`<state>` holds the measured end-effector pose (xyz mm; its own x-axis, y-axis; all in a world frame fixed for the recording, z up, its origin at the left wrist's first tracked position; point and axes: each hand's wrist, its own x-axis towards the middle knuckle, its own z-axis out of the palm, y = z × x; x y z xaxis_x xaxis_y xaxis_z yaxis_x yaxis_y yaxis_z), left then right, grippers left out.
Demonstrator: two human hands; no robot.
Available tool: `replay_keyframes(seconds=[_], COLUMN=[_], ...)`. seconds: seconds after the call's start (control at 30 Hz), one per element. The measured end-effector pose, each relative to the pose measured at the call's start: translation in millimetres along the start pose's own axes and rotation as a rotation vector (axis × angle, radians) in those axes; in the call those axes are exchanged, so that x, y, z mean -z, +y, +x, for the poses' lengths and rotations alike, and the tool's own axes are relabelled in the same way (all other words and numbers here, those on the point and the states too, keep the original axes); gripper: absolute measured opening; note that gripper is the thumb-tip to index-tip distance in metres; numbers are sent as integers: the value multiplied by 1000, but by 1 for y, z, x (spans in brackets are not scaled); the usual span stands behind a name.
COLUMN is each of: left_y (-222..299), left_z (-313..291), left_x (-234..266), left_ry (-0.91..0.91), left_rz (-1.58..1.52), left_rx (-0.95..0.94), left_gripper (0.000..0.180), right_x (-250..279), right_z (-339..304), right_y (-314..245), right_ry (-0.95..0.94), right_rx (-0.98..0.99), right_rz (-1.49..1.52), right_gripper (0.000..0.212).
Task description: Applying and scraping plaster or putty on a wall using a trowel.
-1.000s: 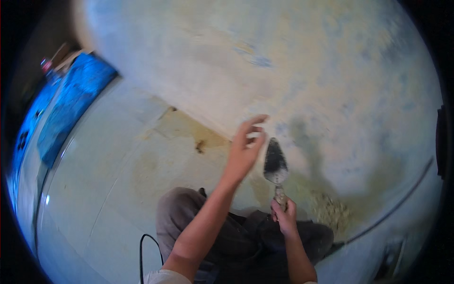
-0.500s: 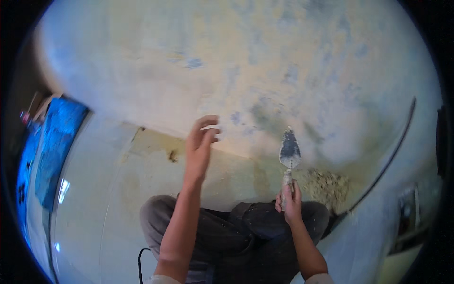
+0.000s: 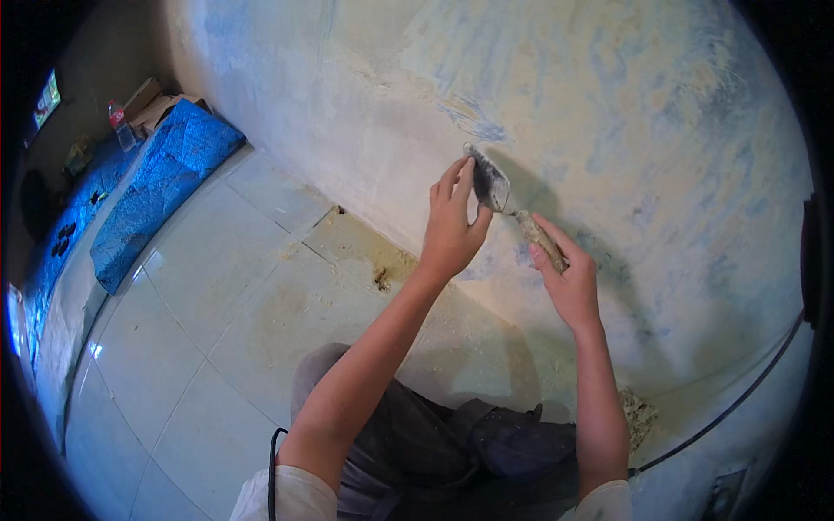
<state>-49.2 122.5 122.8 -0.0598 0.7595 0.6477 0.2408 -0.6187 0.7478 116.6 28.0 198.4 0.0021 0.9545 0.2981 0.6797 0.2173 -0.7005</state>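
Note:
A small pointed trowel point(image 3: 493, 184), its metal blade smeared with pale plaster, is held up in front of the wall. My right hand point(image 3: 569, 273) is closed round its crusted handle, and the blade points up and to the left. My left hand point(image 3: 453, 213) is at the blade's left side, fingers stretched and apart. Its fingertips lie against the blade near the tip, while the thumb reaches toward the blade's heel. Behind the trowel stands the wall point(image 3: 608, 130), patchy in cream and blue, with scraped marks.
Pale floor tiles point(image 3: 217, 295) carry crumbs and stains along the wall's foot. A pile of rubble point(image 3: 637, 417) lies beside my right forearm, near a dark cable point(image 3: 738, 408). At far left are a blue sheet point(image 3: 165, 178), a plastic bottle point(image 3: 122, 130) and cardboard point(image 3: 156, 108).
The trowel has risen toward the wall in my right hand and tilted left. My left hand has moved right and up to touch its blade. The view has shifted, showing more at left.

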Motion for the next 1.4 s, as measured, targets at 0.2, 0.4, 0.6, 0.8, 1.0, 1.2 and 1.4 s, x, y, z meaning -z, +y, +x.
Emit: replay_keyframes(seconds=[0.2, 0.4, 0.6, 0.8, 1.0, 1.2, 1.4], left_y=[-28, -51, -48, -38, -37, -35, -39], left_z=[15, 14, 18, 10, 19, 27, 35], left_x=[-8, -19, -19, -9, -8, 32, 57], left_ry=[2, 78, 35, 29, -23, -129, -74], left_rz=[46, -40, 29, 135, 146, 81, 2], left_rx=[-38, -178, -55, -139, -120, -213, -67], left_gripper=[71, 76, 83, 83, 85, 88, 87], right_x=[-21, -32, -38, -21, -24, -32, -50], right_z=[28, 21, 38, 35, 33, 12, -102], right_y=[-1, 23, 55, 55, 48, 57, 76], right_ry=[18, 77, 72, 25, 29, 169, -122], right_rx=[-27, -109, 206, -104, -176, 226, -205], right_rz=[-73, -10, -100, 20, -15, -56, 200], right_gripper=[39, 39, 43, 42, 42, 43, 44])
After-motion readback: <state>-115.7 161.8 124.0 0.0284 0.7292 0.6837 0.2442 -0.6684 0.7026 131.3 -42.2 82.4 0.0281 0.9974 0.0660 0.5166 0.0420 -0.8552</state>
